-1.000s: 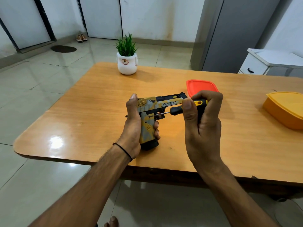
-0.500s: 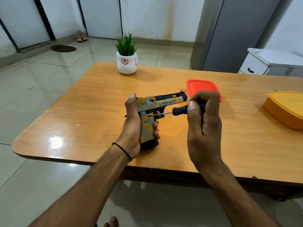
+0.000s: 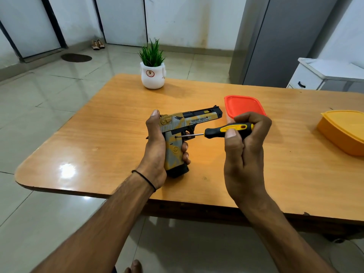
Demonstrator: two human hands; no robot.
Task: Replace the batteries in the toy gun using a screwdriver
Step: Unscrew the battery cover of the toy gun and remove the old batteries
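My left grip [image 3: 155,150] clamps the gun [image 3: 197,118]; my right grip [image 3: 246,154] clamps the screwdriver [image 3: 216,132]. I should press straight in, turning slowly.

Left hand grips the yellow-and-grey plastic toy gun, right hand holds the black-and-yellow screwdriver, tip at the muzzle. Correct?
Not the tip. The head view shows the left hand gripping the yellow-and-grey plastic toy gun and the right hand holding the black-and-yellow screwdriver, but its tip meets the top of the handle, behind the trigger, not the muzzle.
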